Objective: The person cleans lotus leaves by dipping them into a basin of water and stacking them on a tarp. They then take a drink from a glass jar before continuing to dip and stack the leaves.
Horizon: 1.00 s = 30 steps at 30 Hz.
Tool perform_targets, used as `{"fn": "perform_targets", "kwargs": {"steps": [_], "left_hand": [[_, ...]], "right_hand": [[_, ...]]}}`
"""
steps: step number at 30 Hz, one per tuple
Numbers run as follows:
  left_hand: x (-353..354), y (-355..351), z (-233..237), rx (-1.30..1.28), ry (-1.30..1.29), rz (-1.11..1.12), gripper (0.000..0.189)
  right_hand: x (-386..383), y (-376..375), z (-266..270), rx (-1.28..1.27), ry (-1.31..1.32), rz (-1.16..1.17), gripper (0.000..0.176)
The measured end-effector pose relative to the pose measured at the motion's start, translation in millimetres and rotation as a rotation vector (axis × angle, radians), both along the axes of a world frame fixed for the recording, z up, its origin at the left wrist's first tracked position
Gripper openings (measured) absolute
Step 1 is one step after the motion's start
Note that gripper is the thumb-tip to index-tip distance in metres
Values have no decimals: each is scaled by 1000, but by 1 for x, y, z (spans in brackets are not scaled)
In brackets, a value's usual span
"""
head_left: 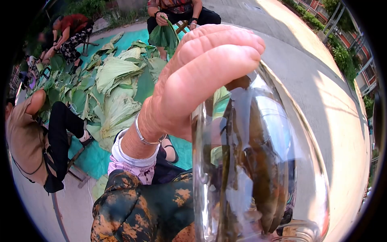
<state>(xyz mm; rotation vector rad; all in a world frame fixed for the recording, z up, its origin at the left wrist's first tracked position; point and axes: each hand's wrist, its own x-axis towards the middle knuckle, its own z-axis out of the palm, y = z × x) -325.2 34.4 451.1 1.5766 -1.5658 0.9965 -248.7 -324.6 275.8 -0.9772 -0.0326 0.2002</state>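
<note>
Very close to the camera, a clear glass jar (310, 161) fills the lower right of the view, with a ringed, thread-like glass edge at the bottom. Dark brown, elongated contents (262, 161) show through its wall, mixed with reflections. My left hand (201, 76) wraps around the jar's upper end, fingers bent over the top and pointing right; where the palm meets the glass is partly hidden. A silver bangle (141, 131) circles the wrist above a pink and white cuff (135, 163). My right hand is out of view.
Large green leaves (117, 76) lie heaped on a teal tarp (86, 161). One person (30, 137) sits at left, another (72, 34) bends at the far left, and a third (177, 10) sits ahead holding leaves. Dark floral cloth (133, 209) is below; pavement (298, 56) stretches right.
</note>
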Motion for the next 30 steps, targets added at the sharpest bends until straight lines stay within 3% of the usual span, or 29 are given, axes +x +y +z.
{"fn": "perform_targets", "kwargs": {"steps": [3, 15, 21, 24, 29, 30], "left_hand": [[1, 1, 0, 4, -5, 2, 80], [-4, -4, -4, -31, 43, 22, 74], [-7, -16, -9, -200, 44, 59, 51], [7, -27, -19, -395, -80, 56, 53], [1, -32, -34, -450, -54, 117, 57], [2, -33, -39, -450, -72, 127, 58]], "right_hand": [[0, 0, 0, 5, 1, 2, 37], [-2, -1, 2, 11, 7, 2, 39], [-1, -2, 0, -12, 0, 4, 39], [1, -3, -1, -18, 4, 4, 40], [1, -2, -2, -11, -3, -1, 40], [19, -16, -23, -44, 2, 11, 40]]}}
